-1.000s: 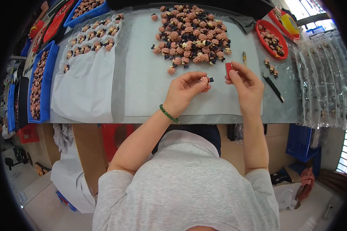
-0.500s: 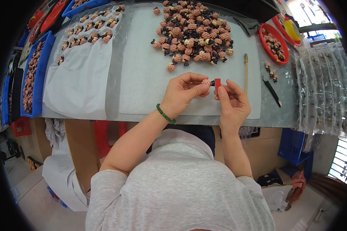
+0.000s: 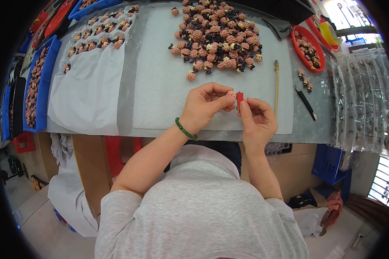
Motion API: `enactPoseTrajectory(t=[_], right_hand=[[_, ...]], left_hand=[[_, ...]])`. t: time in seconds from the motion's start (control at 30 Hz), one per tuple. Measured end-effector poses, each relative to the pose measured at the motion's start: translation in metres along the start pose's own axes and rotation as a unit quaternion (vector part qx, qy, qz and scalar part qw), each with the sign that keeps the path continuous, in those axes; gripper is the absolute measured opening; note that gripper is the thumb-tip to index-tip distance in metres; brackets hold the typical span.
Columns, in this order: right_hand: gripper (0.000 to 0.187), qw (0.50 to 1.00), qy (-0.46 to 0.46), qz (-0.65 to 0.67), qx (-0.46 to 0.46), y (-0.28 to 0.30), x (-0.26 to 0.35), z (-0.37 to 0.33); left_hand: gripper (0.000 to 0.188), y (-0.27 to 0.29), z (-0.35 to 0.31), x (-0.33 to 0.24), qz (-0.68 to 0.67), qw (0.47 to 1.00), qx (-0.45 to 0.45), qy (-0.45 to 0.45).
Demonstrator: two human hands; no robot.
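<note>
Between the thumb and fingers of my left hand point(image 3: 206, 105) is a small figurine point(image 3: 231, 93) with a pink, bumpy head; its lower part is mostly hidden. My right hand point(image 3: 259, 122) pinches a small red block point(image 3: 240, 101), held upright against or just beside the figurine's dark end. I cannot tell whether the two touch. Both hands are over the near part of a white sheet point(image 3: 160, 86). Beyond them lies a big heap of similar figurines point(image 3: 218, 36), pink with dark blue bodies.
Figurines stand in rows on a wrapped white tray point(image 3: 86, 90) at left, beside a blue bin point(image 3: 52, 64). At right lie a thin wooden-handled brush point(image 3: 276, 86), a black knife-like tool point(image 3: 305, 103), a red bowl point(image 3: 320, 60) of figurines and stacked clear plastic trays point(image 3: 363, 99).
My right hand has moved slightly left and down with the red block, which now covers more of the figurine's dark end. My left hand has barely moved.
</note>
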State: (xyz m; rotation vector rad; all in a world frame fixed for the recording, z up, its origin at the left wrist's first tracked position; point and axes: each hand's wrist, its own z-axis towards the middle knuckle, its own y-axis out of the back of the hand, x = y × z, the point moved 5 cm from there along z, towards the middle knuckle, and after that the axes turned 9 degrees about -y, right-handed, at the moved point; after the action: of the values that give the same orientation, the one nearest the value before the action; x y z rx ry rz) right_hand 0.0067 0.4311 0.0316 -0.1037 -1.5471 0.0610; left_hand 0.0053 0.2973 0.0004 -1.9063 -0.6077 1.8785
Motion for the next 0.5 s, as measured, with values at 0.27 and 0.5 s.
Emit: enactPoseTrajectory(t=[0.27,0.5], right_hand=[[0.014,1.0,-0.028,-0.001,0.002,0.0008,0.0029,0.0032],[0.012,0.998,-0.039,-0.049,0.012,0.0033,0.0036,0.0082]], left_hand=[[0.023,-0.0008,-0.0019,-0.0016,0.026,0.999,-0.011,-0.023],[0.023,-0.0022,-0.0022,-0.0012,0.046,0.999,0.006,-0.027]])
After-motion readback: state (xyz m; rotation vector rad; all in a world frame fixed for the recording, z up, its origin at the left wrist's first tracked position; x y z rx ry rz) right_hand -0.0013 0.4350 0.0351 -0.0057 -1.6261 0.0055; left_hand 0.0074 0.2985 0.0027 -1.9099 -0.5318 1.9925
